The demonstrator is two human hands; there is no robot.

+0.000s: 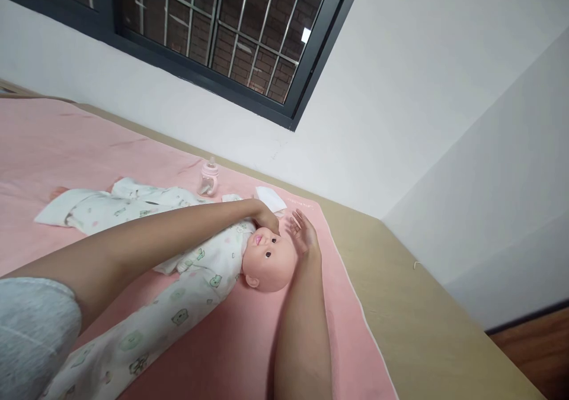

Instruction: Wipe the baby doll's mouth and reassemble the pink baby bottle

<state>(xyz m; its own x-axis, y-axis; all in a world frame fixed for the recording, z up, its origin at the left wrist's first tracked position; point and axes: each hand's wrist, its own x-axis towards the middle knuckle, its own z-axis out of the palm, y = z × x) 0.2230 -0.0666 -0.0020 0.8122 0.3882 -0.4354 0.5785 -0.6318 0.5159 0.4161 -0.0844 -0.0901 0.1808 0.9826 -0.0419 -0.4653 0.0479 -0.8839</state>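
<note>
A baby doll (271, 264) in white printed pajamas lies on its back on a pink blanket (240, 341), its bald head toward the right. My left arm crosses over the doll's body, and my left hand (265, 216) is bent down at the far side of its face, by the cheek. The fingers of that hand are mostly hidden. Beyond the top of the head is my right hand (303, 232), palm turned toward the doll, fingers apart and holding nothing. My right forearm runs close alongside the head.
A pink-topped baby bottle (208, 178) stands upright beyond the doll. Near my left hand lies a folded white cloth or tissue (271, 199). The blanket covers part of a wooden surface (377, 269), with a white wall and a barred window (231, 32) behind.
</note>
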